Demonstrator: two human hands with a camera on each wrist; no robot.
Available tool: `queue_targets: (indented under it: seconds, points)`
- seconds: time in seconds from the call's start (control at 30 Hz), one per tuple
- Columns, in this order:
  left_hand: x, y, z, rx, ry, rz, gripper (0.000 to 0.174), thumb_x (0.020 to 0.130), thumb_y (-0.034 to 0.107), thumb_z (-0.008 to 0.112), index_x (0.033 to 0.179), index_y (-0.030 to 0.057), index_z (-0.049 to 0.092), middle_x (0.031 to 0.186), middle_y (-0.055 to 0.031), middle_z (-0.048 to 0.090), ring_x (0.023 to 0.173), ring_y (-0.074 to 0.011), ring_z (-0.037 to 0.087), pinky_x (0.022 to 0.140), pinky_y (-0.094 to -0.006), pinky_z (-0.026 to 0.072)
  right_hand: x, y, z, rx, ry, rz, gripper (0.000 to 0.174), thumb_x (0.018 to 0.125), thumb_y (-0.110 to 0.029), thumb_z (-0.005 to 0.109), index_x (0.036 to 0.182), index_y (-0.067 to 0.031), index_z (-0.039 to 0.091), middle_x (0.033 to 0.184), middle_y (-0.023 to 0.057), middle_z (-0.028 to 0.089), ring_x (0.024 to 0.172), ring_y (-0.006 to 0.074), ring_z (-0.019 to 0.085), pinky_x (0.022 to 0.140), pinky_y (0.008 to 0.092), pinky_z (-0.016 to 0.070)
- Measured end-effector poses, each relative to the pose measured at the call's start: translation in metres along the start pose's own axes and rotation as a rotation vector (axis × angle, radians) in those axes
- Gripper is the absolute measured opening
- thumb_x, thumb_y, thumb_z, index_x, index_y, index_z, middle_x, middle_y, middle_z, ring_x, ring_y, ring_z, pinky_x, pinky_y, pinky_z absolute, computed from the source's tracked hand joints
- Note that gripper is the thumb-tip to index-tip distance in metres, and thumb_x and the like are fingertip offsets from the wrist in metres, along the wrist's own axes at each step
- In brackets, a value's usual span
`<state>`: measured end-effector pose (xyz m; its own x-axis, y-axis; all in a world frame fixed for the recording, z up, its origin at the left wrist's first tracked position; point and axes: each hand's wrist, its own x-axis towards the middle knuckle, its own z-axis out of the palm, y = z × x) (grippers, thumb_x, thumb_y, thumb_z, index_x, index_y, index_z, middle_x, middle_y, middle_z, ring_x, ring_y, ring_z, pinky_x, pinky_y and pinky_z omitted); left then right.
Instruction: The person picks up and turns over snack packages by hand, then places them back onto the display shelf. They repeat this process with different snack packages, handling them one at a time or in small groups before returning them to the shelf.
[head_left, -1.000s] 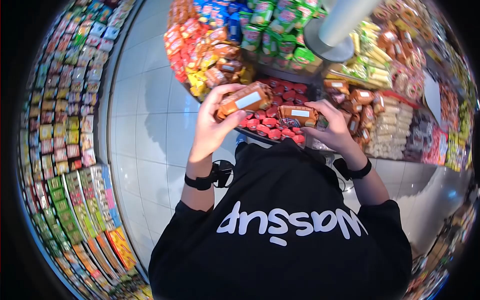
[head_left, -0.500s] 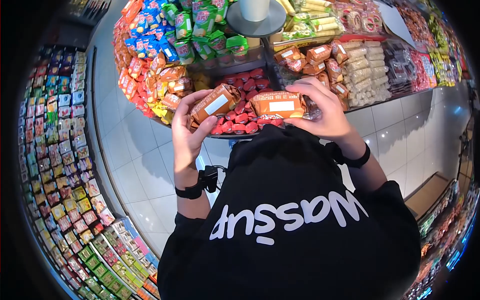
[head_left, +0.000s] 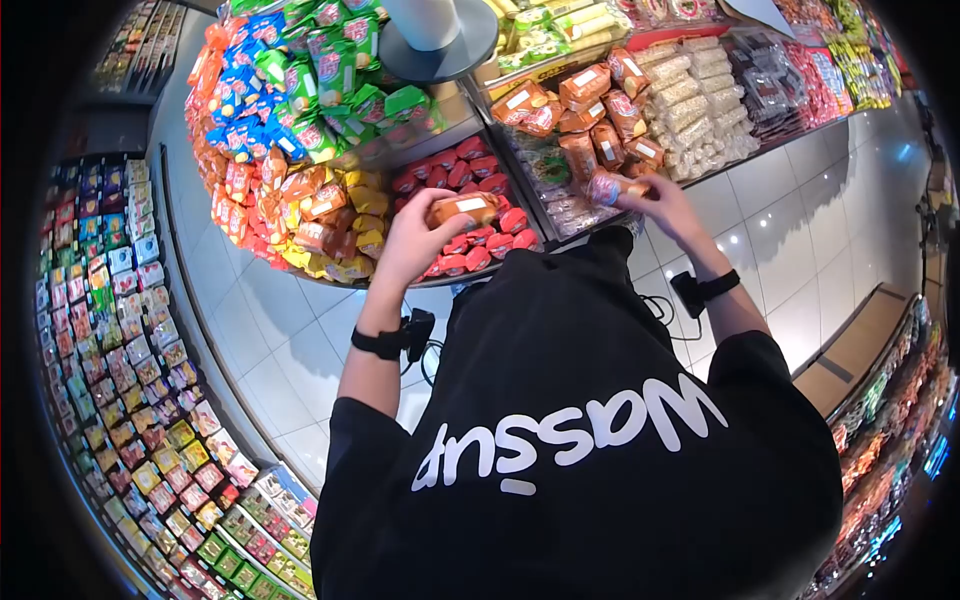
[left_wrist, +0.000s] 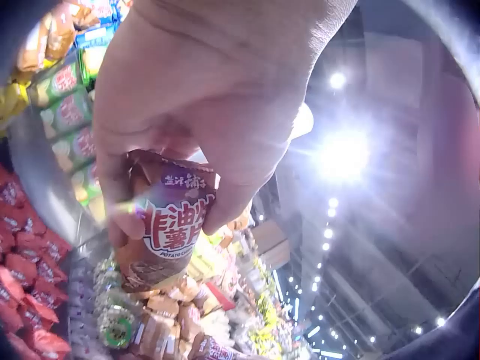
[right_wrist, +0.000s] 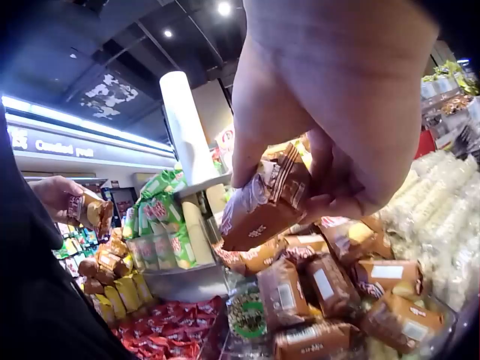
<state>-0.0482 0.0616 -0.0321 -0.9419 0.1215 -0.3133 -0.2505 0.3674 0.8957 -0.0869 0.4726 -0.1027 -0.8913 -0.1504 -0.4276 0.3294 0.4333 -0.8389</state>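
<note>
My left hand (head_left: 412, 238) grips a small brown potato chip packet (left_wrist: 174, 225) between thumb and fingers, above a bin section of red packets (head_left: 478, 242). White lettering reading "POTATO" shows on its front in the left wrist view. My right hand (head_left: 668, 208) pinches a second brown packet (right_wrist: 262, 206) near its crimped end. In the right wrist view that packet tilts over a heap of similar brown packets (right_wrist: 330, 285). The head view puts it at the near edge of their section, beside clear-wrapped goods (head_left: 575, 212).
Yellow packets (head_left: 368, 215), blue packets (head_left: 250, 105) and green packets (head_left: 335, 75) fill the round display on the left. A white post (head_left: 420, 22) rises from its middle. White wrapped sticks (head_left: 695, 100) lie right of the brown packets. Stocked shelves (head_left: 130, 370) line the left aisle.
The two packets were close together over the red packets; now they are apart. My right hand has carried its packet right to the brown heap, turning it. The view has shifted right.
</note>
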Motion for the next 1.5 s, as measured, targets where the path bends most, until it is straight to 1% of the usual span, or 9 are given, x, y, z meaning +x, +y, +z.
queue_targets:
  seconds: [0.2,0.3,0.43,0.47,0.6,0.9,1.13,1.3,1.5]
  points:
    - [0.06,-0.023,0.061,0.241,-0.269,-0.175,0.051,0.077,0.039,0.077,0.109,0.0004,0.065,0.099,-0.0154,0.071,0.09,-0.0247,0.07,0.081,-0.0359,0.0541,-0.011,0.049,0.031,-0.019,-0.032,0.18,0.048,0.074,-0.035,0.085,0.101,-0.0028,0.062,0.09,0.0058,0.066,0.085,0.0156,0.063,0.077,0.03,0.0497]
    - [0.087,-0.044,0.091,0.426,-0.32,-0.129,0.044,0.08,0.033,0.078,0.106,-0.0005,0.065,0.089,-0.0108,0.07,0.073,-0.0142,0.067,0.066,-0.0291,0.0527,-0.006,0.087,0.042,0.032,0.055,0.227,0.05,0.075,-0.035,0.084,0.101,-0.0015,0.059,0.09,0.0067,0.066,0.085,0.015,0.063,0.077,0.0293,0.0498]
    - [0.119,-0.046,0.133,0.443,-0.317,-0.126,0.048,0.079,0.036,0.078,0.105,-0.002,0.065,0.088,-0.0115,0.07,0.07,-0.016,0.067,0.064,-0.0314,0.0528,0.003,0.115,0.064,0.432,0.175,0.3,0.045,0.084,-0.038,0.077,0.099,0.0009,0.059,0.088,0.0089,0.067,0.08,0.0141,0.066,0.072,0.0279,0.0525]
    - [0.128,-0.045,0.141,0.378,-0.361,-0.236,0.061,0.072,0.043,0.081,0.107,-0.0038,0.066,0.099,-0.0225,0.071,0.094,-0.032,0.07,0.083,-0.0393,0.0539,0.003,0.119,0.071,0.587,0.204,0.315,0.043,0.087,-0.038,0.074,0.097,0.0014,0.06,0.087,0.0095,0.067,0.078,0.0142,0.066,0.07,0.0277,0.0534]
    - [0.138,-0.059,0.166,0.441,-0.192,-0.083,0.055,0.077,0.031,0.08,0.114,-0.0049,0.062,0.1,-0.0209,0.071,0.095,-0.0315,0.07,0.084,-0.0386,0.0536,0.012,0.115,0.079,0.262,0.138,0.453,0.053,0.095,-0.048,0.059,0.086,0.0032,0.063,0.079,0.0128,0.069,0.066,0.0181,0.069,0.059,0.0301,0.0547]
    - [0.128,-0.073,0.173,0.445,0.025,0.067,0.048,0.079,0.025,0.079,0.113,-0.0044,0.062,0.101,-0.0237,0.07,0.097,-0.0369,0.069,0.084,-0.0421,0.0542,0.025,0.112,0.062,0.065,-0.036,0.429,0.062,0.097,-0.055,0.05,0.095,0.0047,0.065,0.078,0.0134,0.068,0.066,0.021,0.069,0.065,0.0347,0.0555]
    - [0.127,-0.073,0.176,0.216,0.028,-0.124,0.068,0.075,0.034,0.083,0.124,-0.0018,0.052,0.112,-0.023,0.068,0.102,-0.0321,0.068,0.084,-0.0393,0.0545,0.038,0.055,0.01,-0.22,-0.478,0.543,0.068,0.098,-0.059,0.046,0.096,0.0061,0.067,0.068,0.0138,0.07,0.054,0.0215,0.068,0.052,0.0302,0.0537]
    - [0.082,-0.084,0.14,-0.035,0.143,-0.23,0.054,0.086,0.03,0.076,0.124,-0.0012,0.055,0.11,-0.0159,0.067,0.09,-0.0205,0.068,0.079,-0.0334,0.0548,0.036,0.015,0.016,-0.282,-0.569,0.392,0.054,0.1,-0.046,0.053,0.089,0.0043,0.069,0.066,0.0104,0.068,0.048,0.0179,0.063,0.049,0.0281,0.0514]
    - [-0.027,-0.16,0.033,-0.236,0.263,-0.297,0.042,0.092,0.027,0.069,0.121,-0.001,0.058,0.104,-0.0158,0.07,0.092,-0.0205,0.07,0.079,-0.0318,0.054,0.026,-0.027,0.121,-0.575,-0.409,-0.167,0.03,0.092,-0.033,0.064,0.095,-0.0026,0.067,0.08,0.0121,0.068,0.077,0.0279,0.068,0.071,0.0397,0.0538]
